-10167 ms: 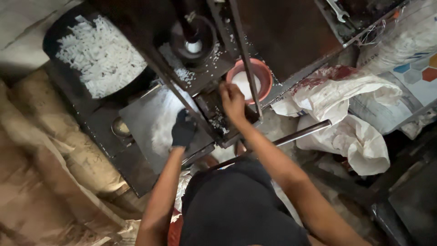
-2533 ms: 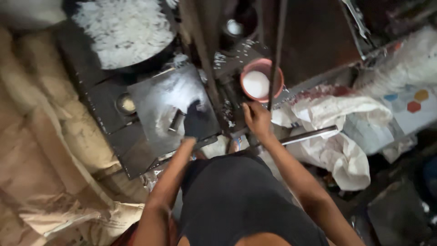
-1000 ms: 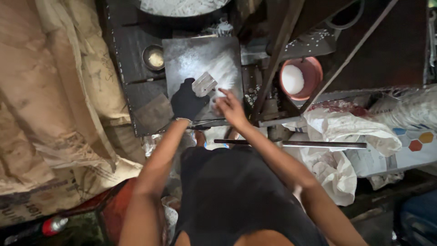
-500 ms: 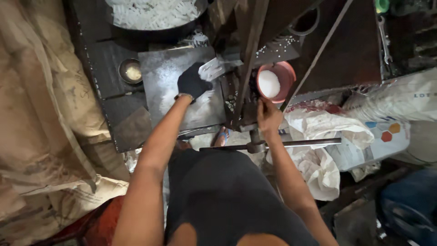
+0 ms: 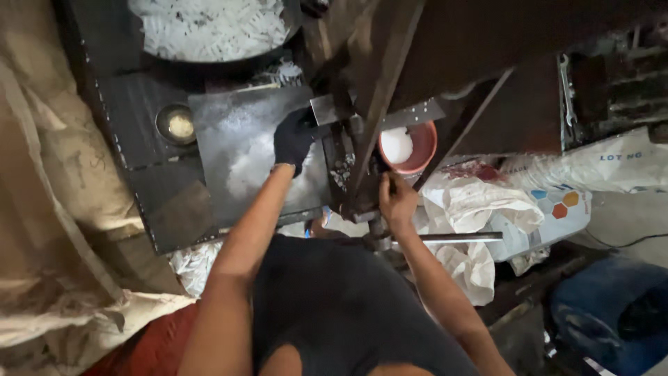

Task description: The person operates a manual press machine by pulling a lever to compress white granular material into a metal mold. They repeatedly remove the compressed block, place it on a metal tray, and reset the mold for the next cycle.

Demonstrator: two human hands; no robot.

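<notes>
The gloved left hand rests curled on the far right corner of a powder-dusted dark plate, its grip touching a small grey metal piece that points right towards the press frame; whether it clasps the piece I cannot tell. The bare right hand closes its grip on the frame's near end, just near of a red bowl of white powder. The dark desk carries a pan of white chips far left, and pale sacks lie right.
</notes>
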